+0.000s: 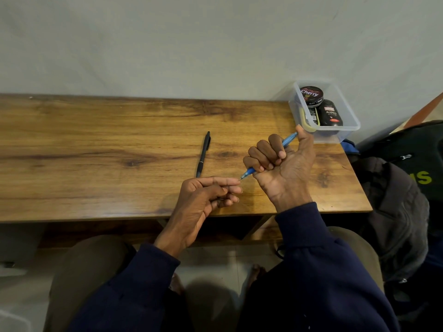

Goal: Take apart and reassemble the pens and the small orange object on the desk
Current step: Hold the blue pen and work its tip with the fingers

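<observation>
Apparently right hand [280, 168] is fisting blue pen [288, 139] steady, thumb capping its end; left hand [206, 195] is pinching its tip, likely unscrewing.

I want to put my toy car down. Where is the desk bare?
The widest bare patch is the desk left of the black pen, out to the left edge. A smaller strip runs along the wall between that pen and the clear box. It is crowded on the right, around the left hand, right hand and blue pen.
</observation>
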A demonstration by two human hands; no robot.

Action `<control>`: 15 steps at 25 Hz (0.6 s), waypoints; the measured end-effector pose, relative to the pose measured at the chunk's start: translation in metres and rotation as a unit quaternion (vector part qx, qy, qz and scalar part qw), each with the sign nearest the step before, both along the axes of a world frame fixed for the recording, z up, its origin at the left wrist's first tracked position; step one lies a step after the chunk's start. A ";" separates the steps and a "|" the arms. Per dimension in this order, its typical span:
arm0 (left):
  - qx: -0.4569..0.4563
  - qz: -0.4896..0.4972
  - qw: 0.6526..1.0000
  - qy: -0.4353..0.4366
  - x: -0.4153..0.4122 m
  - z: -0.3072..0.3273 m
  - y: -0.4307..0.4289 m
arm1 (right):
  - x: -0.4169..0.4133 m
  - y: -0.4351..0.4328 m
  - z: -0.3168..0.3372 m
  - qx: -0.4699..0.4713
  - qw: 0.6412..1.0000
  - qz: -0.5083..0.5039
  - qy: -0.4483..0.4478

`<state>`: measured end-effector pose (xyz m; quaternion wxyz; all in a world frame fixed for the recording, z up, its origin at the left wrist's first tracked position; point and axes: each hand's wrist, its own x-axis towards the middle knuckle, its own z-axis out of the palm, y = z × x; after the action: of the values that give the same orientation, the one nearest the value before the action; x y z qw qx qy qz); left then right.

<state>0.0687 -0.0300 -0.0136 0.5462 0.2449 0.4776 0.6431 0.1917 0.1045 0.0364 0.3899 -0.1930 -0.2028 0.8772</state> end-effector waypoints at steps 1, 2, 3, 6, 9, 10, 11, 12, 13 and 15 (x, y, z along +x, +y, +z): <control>0.001 0.000 1.000 -0.001 0.000 0.000 0.000 | 0.000 0.000 0.000 0.000 1.000 0.001 0.000; 0.001 0.000 1.000 -0.002 0.000 0.000 0.000 | 0.000 0.000 -0.001 0.000 1.000 0.001 0.001; 0.001 0.000 1.000 -0.002 0.000 0.000 0.000 | 0.000 0.000 -0.001 0.000 1.000 0.002 0.001; 0.000 0.001 1.000 -0.003 0.001 0.000 0.000 | 0.000 0.001 -0.002 0.004 1.000 0.002 0.001; 0.000 0.001 1.000 -0.003 0.001 0.001 0.000 | 0.000 0.001 -0.003 0.006 1.000 0.006 0.001; -0.001 0.001 1.000 -0.003 0.002 0.002 0.000 | 0.000 0.001 -0.003 0.006 1.000 0.007 0.002; -0.002 0.001 1.000 -0.003 0.002 0.002 0.000 | 0.000 0.001 -0.003 0.005 1.000 0.010 0.003; -0.002 0.001 1.000 -0.002 0.002 0.003 0.000 | 0.000 0.000 -0.003 0.004 1.000 0.013 0.005; -0.002 0.002 1.000 -0.002 0.002 0.003 0.000 | 0.000 0.000 -0.004 0.001 1.000 0.017 0.007; -0.004 0.004 1.000 0.000 0.002 0.004 -0.001 | 0.000 0.000 -0.003 -0.002 1.000 0.019 0.012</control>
<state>0.0707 -0.0306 -0.0100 0.5450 0.2408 0.4810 0.6432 0.1915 0.1047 0.0333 0.3749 -0.1798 -0.2000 0.8872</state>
